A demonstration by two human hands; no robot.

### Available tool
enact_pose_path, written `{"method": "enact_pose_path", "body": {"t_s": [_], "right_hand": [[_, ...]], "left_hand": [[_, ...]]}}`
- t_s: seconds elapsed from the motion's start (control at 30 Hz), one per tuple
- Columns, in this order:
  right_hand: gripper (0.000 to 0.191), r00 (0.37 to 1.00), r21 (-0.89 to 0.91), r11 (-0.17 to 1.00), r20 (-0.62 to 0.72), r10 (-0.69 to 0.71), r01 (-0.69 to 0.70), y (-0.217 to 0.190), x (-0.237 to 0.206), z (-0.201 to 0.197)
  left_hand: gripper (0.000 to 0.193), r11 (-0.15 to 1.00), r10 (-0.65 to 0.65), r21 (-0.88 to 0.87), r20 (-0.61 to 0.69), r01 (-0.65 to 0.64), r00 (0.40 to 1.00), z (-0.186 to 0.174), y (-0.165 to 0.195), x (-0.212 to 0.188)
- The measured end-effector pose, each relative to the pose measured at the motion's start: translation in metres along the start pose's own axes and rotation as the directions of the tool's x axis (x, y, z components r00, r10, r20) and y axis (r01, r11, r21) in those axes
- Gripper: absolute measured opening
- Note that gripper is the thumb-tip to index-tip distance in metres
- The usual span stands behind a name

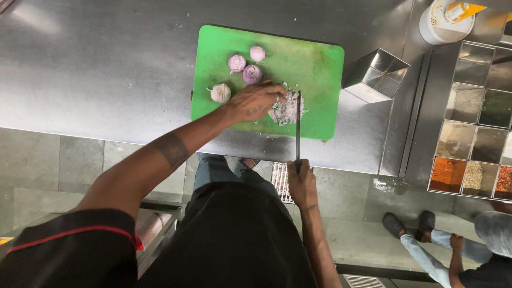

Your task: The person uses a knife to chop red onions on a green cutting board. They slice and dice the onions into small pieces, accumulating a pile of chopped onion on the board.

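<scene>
A green cutting board [314, 64] lies on the steel counter [106, 69]. Three peeled purple onion pieces [252, 73] and one pale onion half [220, 93] rest on its left part. My left hand [255, 101] presses down on a heap of finely chopped onion [290, 109] near the board's front edge. My right hand [301, 181] grips the handle of a knife [297, 125], whose thin blade stands edge-down through the right side of the heap.
An empty steel tub [376, 74] lies tilted right of the board. A white lidded tub [445, 21] stands at the back right. Steel trays of spices [472, 133] fill the right. Another person [458, 250] stands on the floor at lower right.
</scene>
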State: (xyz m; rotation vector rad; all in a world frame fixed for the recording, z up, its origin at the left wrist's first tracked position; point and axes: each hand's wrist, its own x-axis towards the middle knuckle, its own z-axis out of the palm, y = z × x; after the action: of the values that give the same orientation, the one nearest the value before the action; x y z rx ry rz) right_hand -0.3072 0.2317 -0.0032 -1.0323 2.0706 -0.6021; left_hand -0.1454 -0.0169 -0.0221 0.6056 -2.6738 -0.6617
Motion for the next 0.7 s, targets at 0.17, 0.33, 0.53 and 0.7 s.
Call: {"method": "enact_pose_path", "body": {"t_s": [0.17, 0.33, 0.53, 0.7], "right_hand": [[0.033, 0.999, 0.009, 0.999, 0.010, 0.049, -0.049, 0.001, 0.001, -0.003], [0.033, 0.998, -0.011, 0.998, -0.005, 0.057, -0.057, 0.001, -0.002, -0.001], [0.033, 1.000, 0.023, 1.000, 0.002, 0.008, -0.009, 0.003, -0.005, 0.004], [0.032, 1.000, 0.045, 0.999, 0.027, -0.003, 0.002, 0.003, -0.003, 0.004]], "left_hand": [[0.044, 0.990, 0.014, 0.135, 0.154, -0.035, 0.988, 0.012, -0.017, 0.017], [0.029, 0.966, 0.004, 0.254, 0.168, -0.047, 0.986, 0.010, -0.018, 0.013], [0.012, 0.995, -0.098, 0.023, 0.114, 0.096, 0.989, -0.001, -0.009, 0.000], [0.015, 0.997, -0.039, -0.056, 0.122, 0.046, 0.992, 0.000, -0.003, -0.013]]}}
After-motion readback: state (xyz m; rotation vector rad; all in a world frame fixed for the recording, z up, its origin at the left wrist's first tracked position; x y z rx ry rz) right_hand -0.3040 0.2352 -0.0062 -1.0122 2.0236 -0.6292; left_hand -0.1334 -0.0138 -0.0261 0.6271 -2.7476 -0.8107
